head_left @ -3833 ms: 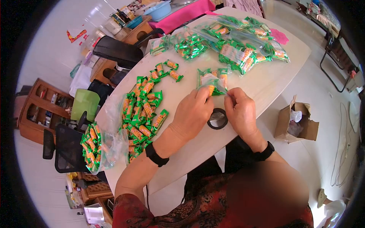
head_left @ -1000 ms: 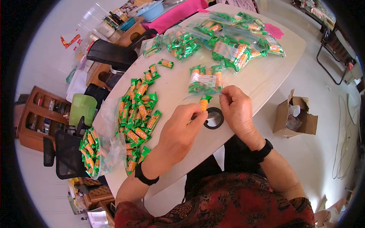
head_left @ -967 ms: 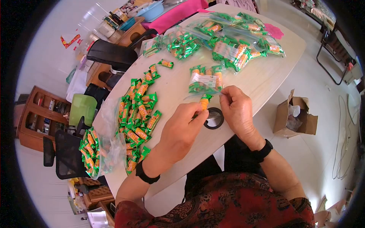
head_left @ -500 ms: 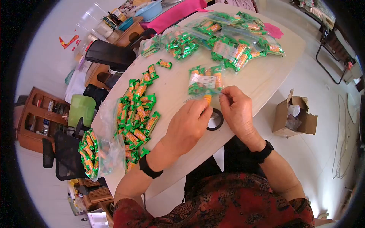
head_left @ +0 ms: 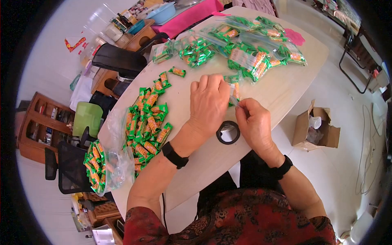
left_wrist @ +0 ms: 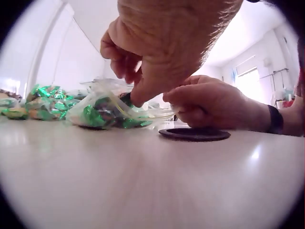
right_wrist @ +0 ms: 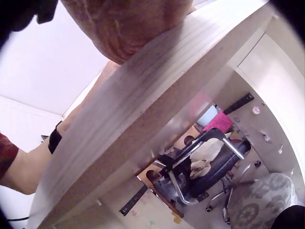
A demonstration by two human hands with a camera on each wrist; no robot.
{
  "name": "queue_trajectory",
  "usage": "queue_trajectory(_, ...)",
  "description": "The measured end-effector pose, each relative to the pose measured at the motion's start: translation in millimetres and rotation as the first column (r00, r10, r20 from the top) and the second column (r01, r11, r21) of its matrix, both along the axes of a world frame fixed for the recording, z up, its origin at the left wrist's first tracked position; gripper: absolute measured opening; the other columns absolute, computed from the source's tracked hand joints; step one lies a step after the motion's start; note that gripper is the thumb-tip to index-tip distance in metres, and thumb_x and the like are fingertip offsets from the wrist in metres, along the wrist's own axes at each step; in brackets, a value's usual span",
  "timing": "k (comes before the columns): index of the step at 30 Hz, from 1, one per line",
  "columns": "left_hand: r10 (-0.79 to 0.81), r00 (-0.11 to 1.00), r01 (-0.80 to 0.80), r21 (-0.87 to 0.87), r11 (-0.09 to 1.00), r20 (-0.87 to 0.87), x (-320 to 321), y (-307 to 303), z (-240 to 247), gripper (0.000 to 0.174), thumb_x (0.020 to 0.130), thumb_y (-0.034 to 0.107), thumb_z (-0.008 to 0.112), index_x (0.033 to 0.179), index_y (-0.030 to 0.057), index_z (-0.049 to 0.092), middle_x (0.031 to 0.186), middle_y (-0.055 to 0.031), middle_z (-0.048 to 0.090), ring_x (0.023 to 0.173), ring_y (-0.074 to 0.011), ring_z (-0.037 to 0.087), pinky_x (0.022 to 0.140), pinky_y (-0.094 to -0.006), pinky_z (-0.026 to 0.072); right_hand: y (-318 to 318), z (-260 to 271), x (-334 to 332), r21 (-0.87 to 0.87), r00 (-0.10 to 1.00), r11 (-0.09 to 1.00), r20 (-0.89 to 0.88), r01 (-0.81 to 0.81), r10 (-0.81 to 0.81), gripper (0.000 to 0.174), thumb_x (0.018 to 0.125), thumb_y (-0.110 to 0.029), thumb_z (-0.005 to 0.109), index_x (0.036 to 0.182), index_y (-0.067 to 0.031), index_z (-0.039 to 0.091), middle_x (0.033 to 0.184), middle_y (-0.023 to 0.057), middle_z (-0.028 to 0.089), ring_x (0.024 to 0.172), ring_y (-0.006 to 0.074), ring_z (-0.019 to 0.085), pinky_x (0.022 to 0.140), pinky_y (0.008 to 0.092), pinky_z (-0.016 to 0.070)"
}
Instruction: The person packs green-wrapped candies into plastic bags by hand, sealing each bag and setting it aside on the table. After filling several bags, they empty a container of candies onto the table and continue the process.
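A clear zip-top plastic bag (head_left: 235,86) holding green-and-orange snack packets lies on the table, partly hidden by my left hand (head_left: 208,104). My right hand (head_left: 256,124) pinches the near edge of the bag's mouth between thumb and fingers. The left hand reaches over the bag with bent fingers. In the left wrist view, its thumb and fingers come down at the bag's opening (left_wrist: 114,102); I cannot tell whether they hold a packet. A flat black ring (head_left: 219,134) lies between the two hands. The right wrist view shows only the back part of the right hand (right_wrist: 128,24).
Loose snack packets (head_left: 151,122) are heaped at the left of the table, beside a clear bag of more packets (head_left: 96,167) at the edge. Several filled bags (head_left: 249,57) lie at the far end. A cardboard box (head_left: 304,130) stands on the floor at right.
My left hand pinched a packet at the bag's mouth; it has since moved forward over the bag, and that packet is out of sight. The right hand keeps its pinch on the bag's edge.
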State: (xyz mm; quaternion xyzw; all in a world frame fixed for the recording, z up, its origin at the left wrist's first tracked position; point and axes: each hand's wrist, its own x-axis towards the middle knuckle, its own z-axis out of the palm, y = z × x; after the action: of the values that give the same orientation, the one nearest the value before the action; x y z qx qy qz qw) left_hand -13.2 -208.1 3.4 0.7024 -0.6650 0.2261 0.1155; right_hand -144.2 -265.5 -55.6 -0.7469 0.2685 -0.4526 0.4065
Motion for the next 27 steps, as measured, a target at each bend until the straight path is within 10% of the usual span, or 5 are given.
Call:
queue_trajectory(6, -0.216, 0.965, 0.194, -0.149, 0.970, -0.149, 12, -12, -7, 0.028, 0.065, 0.000, 0.071, 0.090, 0.0070, 0.059, 0.105, -0.0104, 0.056, 0.099, -0.0320, 0.053, 0.081, -0.0427, 0.0416, -1, -2, 0, -0.011, 1.000, 1.000, 0.018, -0.015, 0.015, 0.006, 0.082, -0.003, 0.064, 0.087, -0.0017, 0.060, 0.081, 0.0175, 0.063, 0.067, 0.0362, 0.062, 0.060, 0.0409, 0.0502)
queue_trajectory(13, -0.038, 0.941, 0.122, 0.232, 0.965, -0.337, 37, 11, 15, 0.044, 0.068, 0.002, 0.068, 0.111, 0.0073, 0.062, 0.126, -0.0150, 0.053, 0.115, -0.0346, 0.050, 0.094, -0.0417, 0.0427, 4, -2, 5, 0.004, 1.000, 1.000, -0.003, -0.005, 0.005, 0.007, 0.081, -0.001, 0.063, 0.086, -0.0025, 0.060, 0.077, 0.0154, 0.062, 0.064, 0.0325, 0.062, 0.057, 0.0399, 0.0500)
queue_trajectory(17, 0.100, 0.422, 0.294, 0.240, 0.925, -0.901, 87, 11, 43, 0.047, 0.076, 0.000, 0.053, 0.122, 0.0014, 0.059, 0.137, -0.0127, 0.050, 0.121, -0.0214, 0.051, 0.096, -0.0337, 0.0436, 3, -24, 9, -0.171, 0.997, 0.982, 0.007, 0.074, -0.074, 0.013, 0.076, -0.002, 0.065, 0.088, -0.0063, 0.060, 0.077, 0.0121, 0.061, 0.066, 0.0305, 0.063, 0.057, 0.0401, 0.0514)
queue_trajectory(20, 0.098, 0.903, 0.007, 0.242, 0.970, -0.417, 185, -7, -17, 0.034, 0.078, -0.001, 0.052, 0.111, -0.0039, 0.059, 0.114, -0.0207, 0.059, 0.102, -0.0362, 0.057, 0.087, -0.0407, 0.0461, 9, -11, 9, -0.096, 0.998, 0.994, 0.001, 0.062, -0.062, 0.010, 0.078, -0.005, 0.063, 0.086, -0.0061, 0.058, 0.077, 0.0147, 0.058, 0.067, 0.0355, 0.061, 0.058, 0.0424, 0.0508)
queue_trajectory(27, 0.384, 0.908, -0.351, 0.198, 0.915, -0.169, 201, -29, -54, 0.022, 0.074, 0.004, 0.065, 0.095, -0.0006, 0.061, 0.106, -0.0210, 0.057, 0.093, -0.0397, 0.058, 0.082, -0.0479, 0.0460, 5, -12, 13, -0.025, 0.999, 1.000, -0.030, 0.012, -0.013, 0.011, 0.085, -0.013, 0.058, 0.093, -0.0054, 0.054, 0.083, 0.0165, 0.061, 0.077, 0.0394, 0.061, 0.067, 0.0471, 0.0503)
